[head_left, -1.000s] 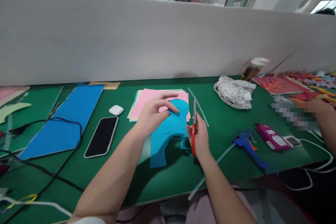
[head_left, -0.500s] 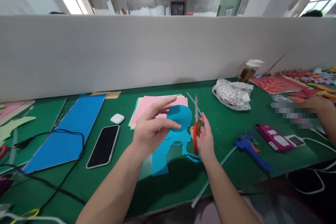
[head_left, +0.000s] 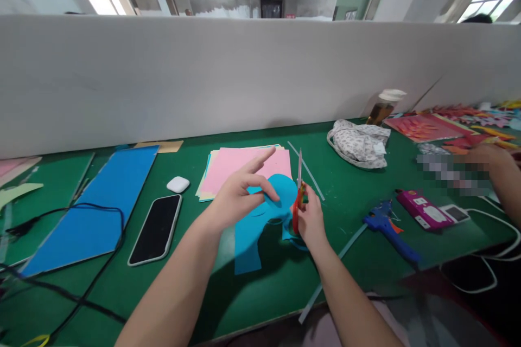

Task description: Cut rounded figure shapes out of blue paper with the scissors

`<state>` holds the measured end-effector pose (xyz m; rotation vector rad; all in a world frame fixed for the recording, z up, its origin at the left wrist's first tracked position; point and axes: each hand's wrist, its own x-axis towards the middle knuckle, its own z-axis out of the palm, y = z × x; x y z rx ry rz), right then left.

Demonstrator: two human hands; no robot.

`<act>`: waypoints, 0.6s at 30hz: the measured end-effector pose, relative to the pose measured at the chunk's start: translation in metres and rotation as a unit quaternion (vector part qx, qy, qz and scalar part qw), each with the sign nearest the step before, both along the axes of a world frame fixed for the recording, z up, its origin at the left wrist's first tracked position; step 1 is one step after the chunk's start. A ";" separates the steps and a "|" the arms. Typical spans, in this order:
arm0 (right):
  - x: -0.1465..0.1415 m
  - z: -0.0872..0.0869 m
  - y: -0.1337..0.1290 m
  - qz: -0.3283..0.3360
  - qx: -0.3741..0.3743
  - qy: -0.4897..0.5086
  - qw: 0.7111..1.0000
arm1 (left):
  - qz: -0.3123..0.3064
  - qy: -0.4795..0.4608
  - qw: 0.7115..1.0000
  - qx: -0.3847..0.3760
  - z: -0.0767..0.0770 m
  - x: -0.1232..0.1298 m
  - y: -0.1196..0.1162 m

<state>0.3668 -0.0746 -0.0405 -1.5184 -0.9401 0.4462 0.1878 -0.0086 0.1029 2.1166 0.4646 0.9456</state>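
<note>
A round piece of blue paper (head_left: 285, 191) is pinched in my left hand (head_left: 238, 198), with the index finger stretched out above it. My right hand (head_left: 311, 219) grips red-handled scissors (head_left: 297, 209), their blades pointing up and away, just right of the round piece. The blades look nearly closed, and no paper shows between them. Beneath my hands lie blue paper offcuts (head_left: 247, 252) with curved cut edges, partly covered by the round piece. Behind my left hand is a stack of coloured paper (head_left: 228, 165) topped by a pink sheet.
A phone (head_left: 157, 230), a white earbud case (head_left: 178, 184) and a blue board (head_left: 97, 211) with a black cable lie leftward. To the right are a blue glue gun (head_left: 391, 230), a pink power bank (head_left: 423, 209), a patterned pouch (head_left: 358, 143), a bottle (head_left: 385, 108) and another person's hand (head_left: 492, 162).
My left hand has lowered the round piece closer to the blue offcuts. The scissors have shifted slightly left and down. The whole view has moved a little.
</note>
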 end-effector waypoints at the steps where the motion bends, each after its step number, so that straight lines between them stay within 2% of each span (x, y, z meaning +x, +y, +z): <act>1: 0.002 0.003 -0.001 -0.007 -0.016 -0.007 1.000 | -0.021 0.000 0.999 -0.048 -0.001 -0.001 0.003; 4: 0.004 0.012 -0.005 -0.020 -0.097 -0.018 0.995 | -0.082 -0.013 0.988 -0.133 -0.001 -0.005 0.008; 7: 0.002 0.019 -0.006 0.000 -0.127 0.027 0.992 | -0.123 -0.008 0.980 -0.154 0.003 -0.007 0.007; 10: 0.000 0.032 -0.006 0.004 -0.028 0.125 0.992 | -0.139 0.012 0.977 -0.163 0.006 -0.010 0.005; 13: 0.000 0.063 -0.009 0.023 0.084 0.178 0.980 | -0.142 0.069 0.975 -0.154 0.006 -0.011 0.004; 16: -0.001 0.099 -0.010 0.071 0.133 0.144 0.978 | -0.162 0.128 0.968 -0.142 0.007 -0.007 0.001; 18: -0.002 0.113 -0.007 0.088 0.155 0.108 0.978 | -0.194 0.128 0.962 -0.142 0.007 -0.003 -0.001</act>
